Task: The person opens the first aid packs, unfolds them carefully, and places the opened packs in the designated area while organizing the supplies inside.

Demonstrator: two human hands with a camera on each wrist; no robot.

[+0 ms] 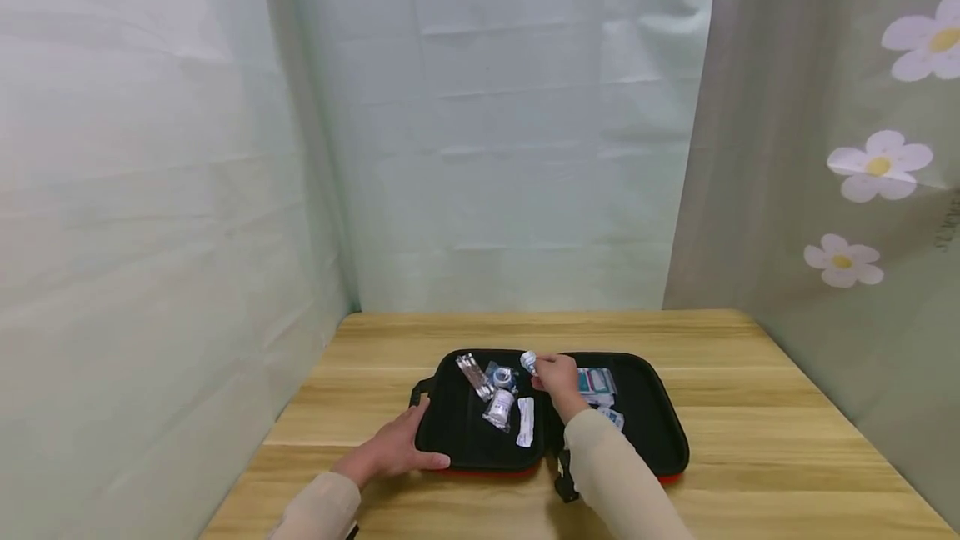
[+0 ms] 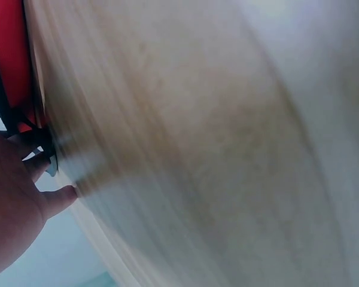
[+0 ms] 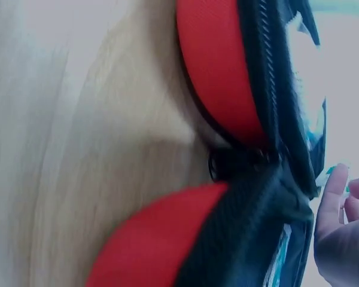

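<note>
I've got the right hand (image 1: 557, 379) pinching a white thing (image 1: 528, 362) over the open case (image 1: 459, 438), left hand (image 1: 400, 443) spread against its left edge.

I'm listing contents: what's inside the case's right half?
Inside the case's right half, teal-and-white packets show, with a smaller packet nearer the person. The right hand and sleeve partly block this half; whatever lies behind them cannot be seen.

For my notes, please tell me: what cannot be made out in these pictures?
Head view: any print on white packet, too small.
Head view: part of the case, behind the right sleeve.
Left wrist view: the case, cut by left edge.
Right wrist view: held item, mostly behind right hand.
</note>
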